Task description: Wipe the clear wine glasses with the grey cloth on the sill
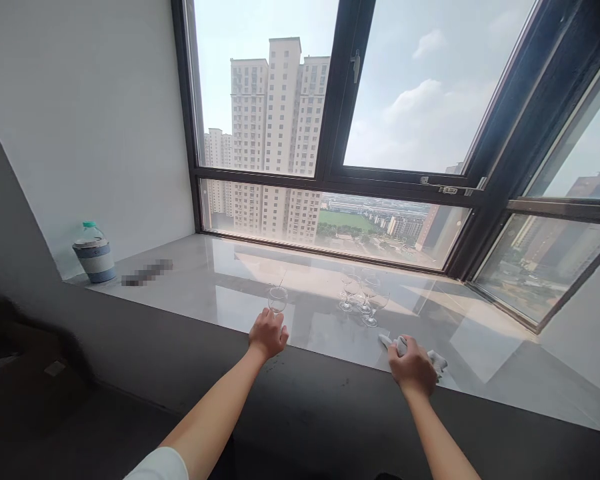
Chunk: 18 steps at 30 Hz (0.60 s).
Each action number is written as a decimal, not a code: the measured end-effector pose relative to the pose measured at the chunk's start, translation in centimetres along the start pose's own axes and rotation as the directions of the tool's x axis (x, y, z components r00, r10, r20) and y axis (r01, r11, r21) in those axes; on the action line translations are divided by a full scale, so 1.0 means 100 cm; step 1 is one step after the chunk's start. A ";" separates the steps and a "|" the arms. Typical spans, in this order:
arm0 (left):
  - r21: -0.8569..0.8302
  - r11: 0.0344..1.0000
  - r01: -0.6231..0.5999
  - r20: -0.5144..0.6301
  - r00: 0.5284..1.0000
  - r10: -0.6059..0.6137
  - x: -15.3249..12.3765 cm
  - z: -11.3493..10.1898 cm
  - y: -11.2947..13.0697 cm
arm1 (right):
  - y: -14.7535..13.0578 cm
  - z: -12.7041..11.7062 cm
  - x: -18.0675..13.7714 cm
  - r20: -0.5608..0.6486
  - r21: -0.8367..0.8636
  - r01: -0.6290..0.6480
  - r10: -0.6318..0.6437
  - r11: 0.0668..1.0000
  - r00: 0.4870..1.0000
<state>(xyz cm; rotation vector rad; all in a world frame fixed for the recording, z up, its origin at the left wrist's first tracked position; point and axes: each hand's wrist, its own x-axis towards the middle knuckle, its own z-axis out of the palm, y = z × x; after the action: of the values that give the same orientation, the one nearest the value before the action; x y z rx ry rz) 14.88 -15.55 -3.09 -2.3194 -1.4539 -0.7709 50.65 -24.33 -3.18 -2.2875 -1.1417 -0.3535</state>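
My left hand is closed around the lower part of a clear stemmed glass near the front edge of the sill. The bowl shows upright above my fingers; the stem and foot are hidden. My right hand grips a crumpled white cloth, with parts of it sticking out on both sides of the fingers. Beyond that hand, several clear stemmed glasses stand close together on the sill.
The pale, glossy window sill drops off along its front edge. On its left end stand a blue-and-white cup, a bottle with a green cap behind it, and a blurred-out object. Dark-framed windows rise behind.
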 end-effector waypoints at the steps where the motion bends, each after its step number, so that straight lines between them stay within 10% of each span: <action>1: -0.001 1.000 0.001 0.005 1.000 -0.001 0.000 0.000 0.000 | 0.000 0.000 0.000 -0.002 0.004 -0.001 0.001 1.000 1.000; 18: 0.009 1.000 -0.002 0.018 1.000 0.002 0.000 -0.002 0.001 | 0.001 0.002 0.000 -0.019 0.012 -0.007 0.007 1.000 1.000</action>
<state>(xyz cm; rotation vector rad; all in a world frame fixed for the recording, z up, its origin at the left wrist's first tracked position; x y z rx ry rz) 14.91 -15.67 -2.90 -2.3267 -1.4596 -0.7439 50.76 -24.30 -3.38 -2.2726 -1.1234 -0.3647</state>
